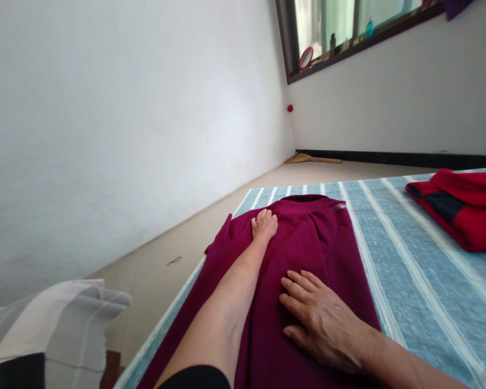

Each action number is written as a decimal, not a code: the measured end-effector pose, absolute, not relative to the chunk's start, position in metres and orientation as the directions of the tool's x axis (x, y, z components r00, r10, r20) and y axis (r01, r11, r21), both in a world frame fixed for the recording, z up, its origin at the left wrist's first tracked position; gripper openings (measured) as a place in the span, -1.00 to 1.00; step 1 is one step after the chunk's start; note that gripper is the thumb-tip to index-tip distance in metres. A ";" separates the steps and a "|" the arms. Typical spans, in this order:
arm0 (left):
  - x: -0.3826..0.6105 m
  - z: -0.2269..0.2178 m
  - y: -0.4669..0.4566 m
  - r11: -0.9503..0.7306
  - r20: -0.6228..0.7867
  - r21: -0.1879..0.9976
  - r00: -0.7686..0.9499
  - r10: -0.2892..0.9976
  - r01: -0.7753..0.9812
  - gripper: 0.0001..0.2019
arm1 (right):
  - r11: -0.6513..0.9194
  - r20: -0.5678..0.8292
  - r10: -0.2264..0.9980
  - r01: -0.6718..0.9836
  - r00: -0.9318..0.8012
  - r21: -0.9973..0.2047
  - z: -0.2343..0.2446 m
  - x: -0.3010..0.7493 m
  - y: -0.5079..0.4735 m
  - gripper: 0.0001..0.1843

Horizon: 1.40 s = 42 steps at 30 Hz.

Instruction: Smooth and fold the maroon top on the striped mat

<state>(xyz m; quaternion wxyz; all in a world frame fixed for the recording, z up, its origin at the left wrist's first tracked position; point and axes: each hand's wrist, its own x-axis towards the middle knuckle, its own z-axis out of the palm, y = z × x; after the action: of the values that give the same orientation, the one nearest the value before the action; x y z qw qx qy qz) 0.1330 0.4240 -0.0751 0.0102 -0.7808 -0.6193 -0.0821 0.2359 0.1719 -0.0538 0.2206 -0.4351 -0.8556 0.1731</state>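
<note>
A maroon long garment [303, 237] lies on the striped cloth, with its neck opening at the far end and one side folded inward. My left hand [264, 224] rests on it near the shoulder, fingers curled down and closed on the fabric. Nearer to me, my right hand [324, 319] lies flat on the folded part, fingers stretched out and slightly apart. At the left, a piece of the garment hangs past the cloth's edge. The fingertips of my left hand are partly hidden in the fabric.
Blue-and-white striped cloth [392, 243] covers the surface under the garment. A folded red garment [470, 210] lies at the right. Grey checked fabric [65, 324] is at lower left. A broom [314, 158] lies on the floor by the wall; a mirror [306, 58] stands on the windowsill.
</note>
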 end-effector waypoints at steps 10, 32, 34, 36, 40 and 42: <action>0.133 -0.074 0.422 -0.233 0.154 0.085 0.219 0.964 0.969 -0.73 | 0.562 0.230 0.822 0.678 -0.521 -0.474 -0.052 0.236 0.171 -0.52; 0.133 -0.076 0.423 -0.254 0.196 0.088 0.233 0.953 0.963 -0.76 | 0.556 0.219 0.825 0.681 -0.521 -0.476 -0.051 0.236 0.172 -0.54; 0.133 -0.076 0.423 -0.256 0.200 0.088 0.234 0.951 0.963 -0.76 | 0.556 0.218 0.825 0.681 -0.522 -0.477 -0.051 0.236 0.171 -0.55; 0.133 -0.076 0.423 -0.258 0.206 0.086 0.236 0.950 0.962 -0.76 | 0.556 0.215 0.825 0.682 -0.523 -0.476 -0.052 0.236 0.171 -0.53; 0.133 -0.076 0.423 -0.271 0.223 0.081 0.248 0.943 0.959 -0.77 | 0.559 0.213 0.823 0.683 -0.527 -0.469 -0.053 0.236 0.171 -0.52; 0.133 -0.076 0.423 -0.281 0.230 0.077 0.257 0.939 0.957 -0.73 | 0.561 0.223 0.823 0.685 -0.522 -0.466 -0.054 0.235 0.171 -0.52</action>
<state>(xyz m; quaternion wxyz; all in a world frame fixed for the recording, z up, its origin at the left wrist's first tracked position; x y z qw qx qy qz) 0.1327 0.4225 -0.0758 0.0389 -0.7917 -0.5985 -0.1161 0.2353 0.1715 -0.0538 0.2134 -0.4399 -0.8572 0.1621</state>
